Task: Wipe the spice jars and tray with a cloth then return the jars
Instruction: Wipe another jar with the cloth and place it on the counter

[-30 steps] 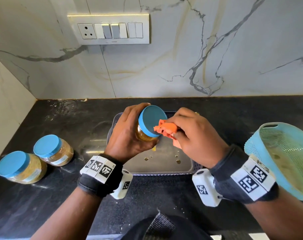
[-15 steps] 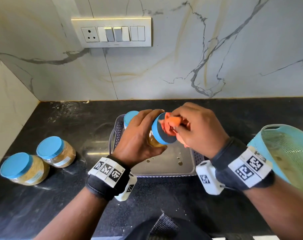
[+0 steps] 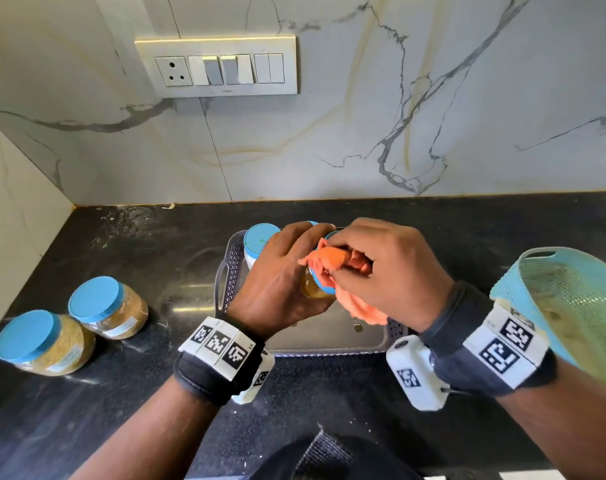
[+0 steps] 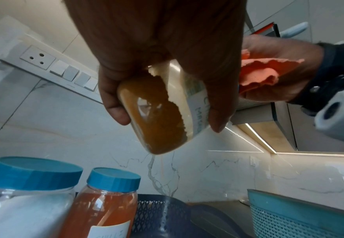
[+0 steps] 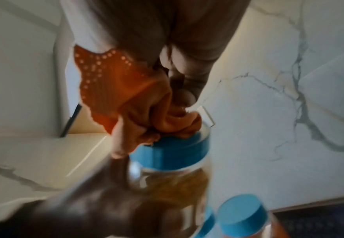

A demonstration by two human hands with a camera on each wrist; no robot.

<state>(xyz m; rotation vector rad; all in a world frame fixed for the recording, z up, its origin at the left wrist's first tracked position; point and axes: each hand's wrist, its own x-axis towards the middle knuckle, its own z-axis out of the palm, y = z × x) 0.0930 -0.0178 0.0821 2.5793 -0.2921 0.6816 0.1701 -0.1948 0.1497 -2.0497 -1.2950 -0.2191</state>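
Note:
My left hand (image 3: 284,282) grips a clear spice jar (image 4: 160,116) of brown powder with a blue lid (image 5: 173,153), tilted above the dark tray (image 3: 329,341). My right hand (image 3: 381,271) holds a bunched orange cloth (image 3: 332,259) and presses it on that lid; the cloth (image 5: 126,99) covers the lid's top. Two more blue-lidded jars stand in the tray's far left corner: a white-powder jar (image 4: 22,206) and an orange-powder jar (image 4: 103,207). Another two jars (image 3: 107,308) (image 3: 43,342) stand on the black counter at the left.
A light blue perforated basket (image 3: 571,299) stands at the right, close to my right forearm. The marble wall with a switch panel (image 3: 218,67) runs behind the counter (image 3: 138,244). A side wall closes the left end.
The jar has been turned so its lid points right, and the cloth has gone from the lid's rim onto its top. The head view has shifted, showing a jar behind my left hand.

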